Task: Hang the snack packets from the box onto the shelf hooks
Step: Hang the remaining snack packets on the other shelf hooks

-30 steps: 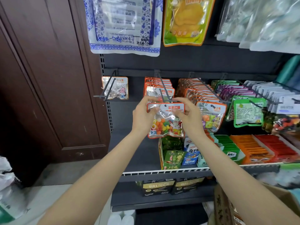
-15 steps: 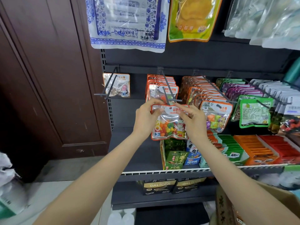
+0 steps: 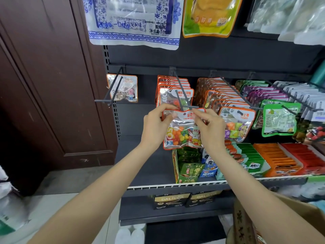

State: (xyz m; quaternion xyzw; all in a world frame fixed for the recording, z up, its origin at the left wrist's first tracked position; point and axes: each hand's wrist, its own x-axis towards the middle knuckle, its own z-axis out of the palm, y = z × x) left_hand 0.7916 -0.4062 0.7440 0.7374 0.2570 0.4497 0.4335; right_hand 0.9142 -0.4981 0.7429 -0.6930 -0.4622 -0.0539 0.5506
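Both hands, left hand point(image 3: 154, 123) and right hand point(image 3: 210, 128), pinch a candy packet point(image 3: 182, 131) at the hook point(image 3: 181, 95) tip; packed neighbouring hooks crowd the dark shelf point(image 3: 175, 186) beside a wooden door point(image 3: 52, 85).

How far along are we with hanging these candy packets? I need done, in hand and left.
Done: a row of orange-edged packets already hangs on the middle hook.
In hand: the left hand and right hand pinch the top corners of a colour-bean packet, its hole at the hook tip, not yet slid on.
Left: the cardboard box shows at lower right; its contents cannot be seen.
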